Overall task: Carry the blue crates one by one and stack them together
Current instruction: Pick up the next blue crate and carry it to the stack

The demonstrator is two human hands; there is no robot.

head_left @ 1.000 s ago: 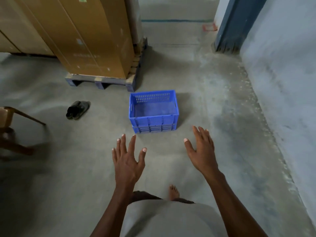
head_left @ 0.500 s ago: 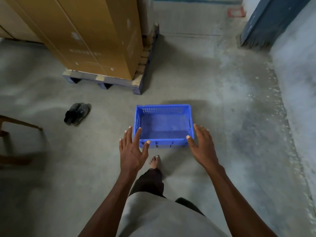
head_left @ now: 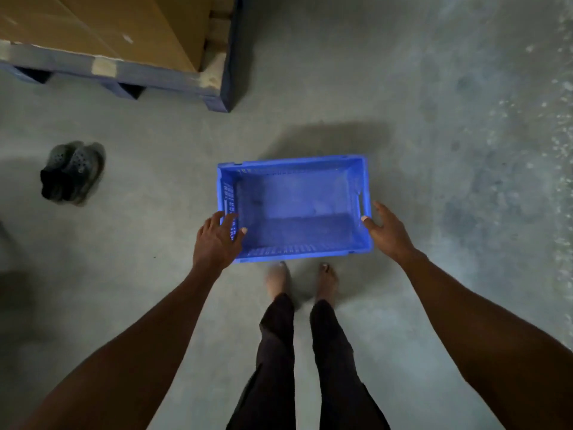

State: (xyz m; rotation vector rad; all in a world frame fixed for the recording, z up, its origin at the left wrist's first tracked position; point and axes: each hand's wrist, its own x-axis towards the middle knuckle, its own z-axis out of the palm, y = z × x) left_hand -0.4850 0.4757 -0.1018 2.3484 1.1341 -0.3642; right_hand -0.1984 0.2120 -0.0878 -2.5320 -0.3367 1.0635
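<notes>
A storeroom or warehouse, dimly lit. The floor is bare grey concrete, stained and speckled pale toward the right. At the upper left a big brown cardboard carton sits on a wooden pallet, the way goods are kept in storage. A blue plastic crate with vented walls and nothing in it stands on the floor. A pair of dark clogs lies on the concrete to the left.
</notes>
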